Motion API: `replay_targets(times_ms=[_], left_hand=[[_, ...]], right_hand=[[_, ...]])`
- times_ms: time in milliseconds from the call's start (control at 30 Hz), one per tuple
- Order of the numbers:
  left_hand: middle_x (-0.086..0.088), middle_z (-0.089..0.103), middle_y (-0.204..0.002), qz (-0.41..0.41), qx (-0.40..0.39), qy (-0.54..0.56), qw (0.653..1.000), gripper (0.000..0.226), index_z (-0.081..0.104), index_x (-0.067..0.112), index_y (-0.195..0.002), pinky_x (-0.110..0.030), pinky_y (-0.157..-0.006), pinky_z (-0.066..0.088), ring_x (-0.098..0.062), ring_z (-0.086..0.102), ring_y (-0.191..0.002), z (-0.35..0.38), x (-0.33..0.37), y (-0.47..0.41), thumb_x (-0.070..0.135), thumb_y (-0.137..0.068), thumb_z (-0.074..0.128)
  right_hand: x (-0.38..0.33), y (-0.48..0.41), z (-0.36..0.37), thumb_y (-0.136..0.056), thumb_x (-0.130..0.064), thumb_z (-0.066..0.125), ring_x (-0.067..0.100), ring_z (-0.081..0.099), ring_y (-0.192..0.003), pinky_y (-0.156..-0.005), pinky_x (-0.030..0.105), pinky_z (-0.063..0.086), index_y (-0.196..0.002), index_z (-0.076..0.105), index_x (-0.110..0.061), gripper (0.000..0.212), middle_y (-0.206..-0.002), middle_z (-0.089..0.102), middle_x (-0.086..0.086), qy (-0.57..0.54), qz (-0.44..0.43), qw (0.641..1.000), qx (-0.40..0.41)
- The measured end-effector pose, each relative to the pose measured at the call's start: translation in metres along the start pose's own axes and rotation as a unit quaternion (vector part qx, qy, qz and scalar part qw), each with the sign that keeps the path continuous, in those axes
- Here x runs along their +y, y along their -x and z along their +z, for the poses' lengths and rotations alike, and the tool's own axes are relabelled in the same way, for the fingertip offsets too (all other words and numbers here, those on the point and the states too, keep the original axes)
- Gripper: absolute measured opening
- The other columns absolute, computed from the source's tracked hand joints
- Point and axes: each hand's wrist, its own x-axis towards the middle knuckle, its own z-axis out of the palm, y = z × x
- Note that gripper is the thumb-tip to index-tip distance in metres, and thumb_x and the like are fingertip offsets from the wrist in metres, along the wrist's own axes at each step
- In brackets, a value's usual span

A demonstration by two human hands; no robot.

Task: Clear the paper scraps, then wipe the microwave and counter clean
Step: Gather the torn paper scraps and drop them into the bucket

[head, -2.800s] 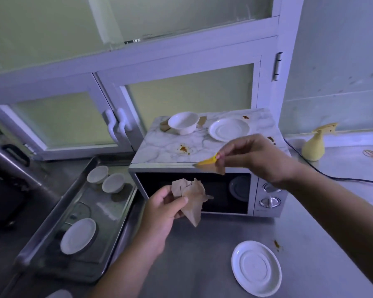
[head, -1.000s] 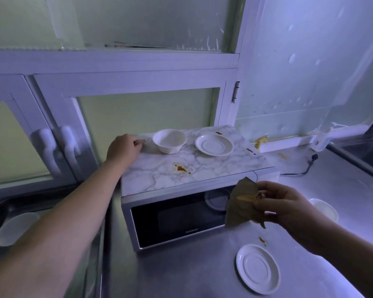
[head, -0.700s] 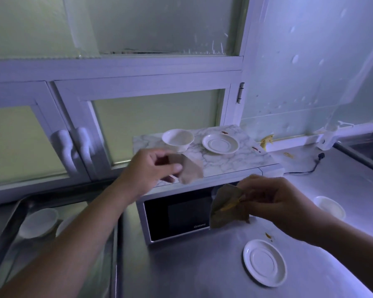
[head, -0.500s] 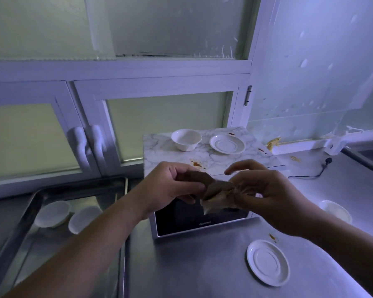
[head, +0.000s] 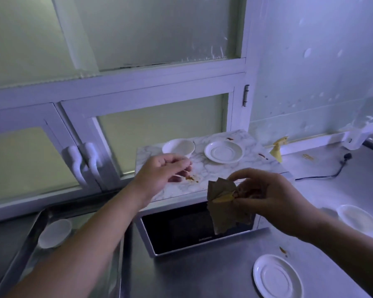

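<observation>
Microwave (head: 194,231) on counter (head: 202,278), back against window frame. On microwave top: bowl (head: 178,147) at back left, saucer (head: 224,151) just right of it, stain (head: 190,178) near front edge. Left hand (head: 162,173) above top's front left; right hand (head: 267,196) with paper scraps (head: 224,209) before microwave's front right corner. On counter: saucer (head: 277,278) front right, dish (head: 356,217) at right edge, spray bottle (head: 278,148) behind, right of microwave. Tray (head: 19,261) left of microwave, bowl (head: 54,233) in it.
</observation>
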Motion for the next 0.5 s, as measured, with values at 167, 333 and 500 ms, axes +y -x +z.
replay_targets(times_ms=[167,333,500], left_hand=[[0.004,0.072,-0.084,0.009,0.22,-0.194,0.956,0.008,0.074,0.023,-0.085,-0.022,-0.072,0.048,-0.015,0.065,-0.082,0.015,-0.007,-0.122,0.016,-0.087,0.069],[-0.003,0.067,-0.093,-0.131,0.095,-0.423,0.892,0.012,0.071,0.022,-0.089,-0.027,-0.079,0.046,-0.022,0.057,-0.083,0.026,-0.016,-0.222,0.015,-0.084,0.063],[-0.011,0.073,-0.097,-0.196,0.014,-0.554,0.809,0.024,0.078,0.007,-0.091,-0.028,-0.075,0.054,-0.025,0.068,-0.088,0.044,-0.025,-0.257,0.006,-0.067,0.078]], right_hand=[[0.034,-0.013,-0.044,-0.081,0.012,0.069,0.012,0.061,-0.059,-0.053,0.018,0.05,-0.076,0.076,-0.015,0.028,-0.067,0.067,0.003,-0.105,0.047,0.987,0.114],[0.066,-0.013,-0.092,-0.079,0.008,0.072,0.026,0.058,-0.07,-0.069,0.043,0.047,-0.085,0.078,-0.018,0.028,-0.076,0.068,0.012,-0.112,0.055,0.983,0.133],[0.105,-0.016,-0.13,-0.08,0.013,0.068,0.023,0.061,-0.065,-0.063,0.034,0.051,-0.081,0.079,-0.021,0.036,-0.071,0.065,0.004,-0.103,0.08,0.974,0.183]])
